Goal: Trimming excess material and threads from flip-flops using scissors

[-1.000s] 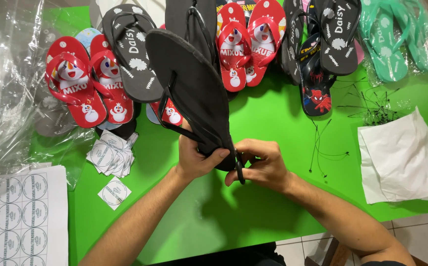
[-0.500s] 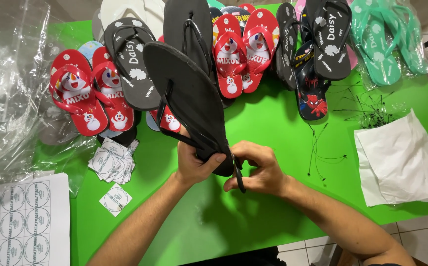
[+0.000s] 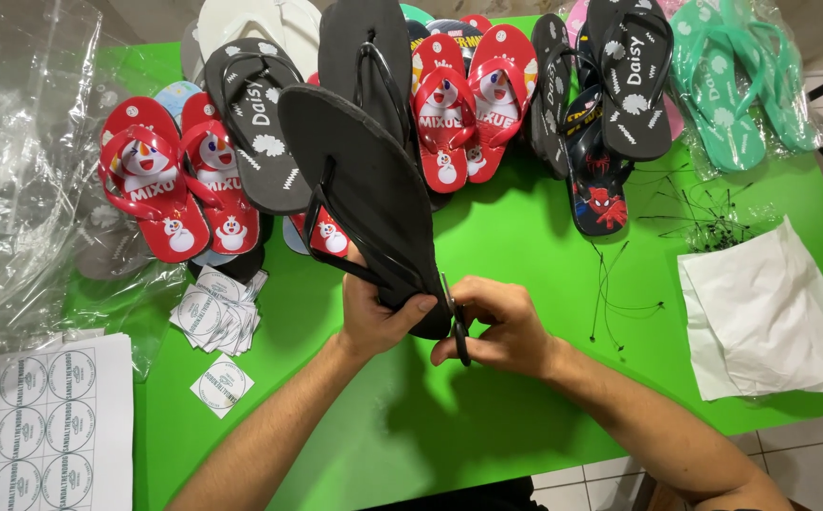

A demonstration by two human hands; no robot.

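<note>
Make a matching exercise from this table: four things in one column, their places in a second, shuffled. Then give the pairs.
Things
1. plain black flip-flop
2. mint green flip-flops
3. white folded sheets
4. sheet of round stickers

Places
A. near left corner of the green table
B. held by the left hand and the right hand
C. far right corner
D. right edge, near side

Pairs: 1-B, 2-C, 3-D, 4-A

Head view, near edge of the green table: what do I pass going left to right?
Sheet of round stickers → loose square label → left hand → right hand, both on the black flip-flop → white paper stack.
</note>
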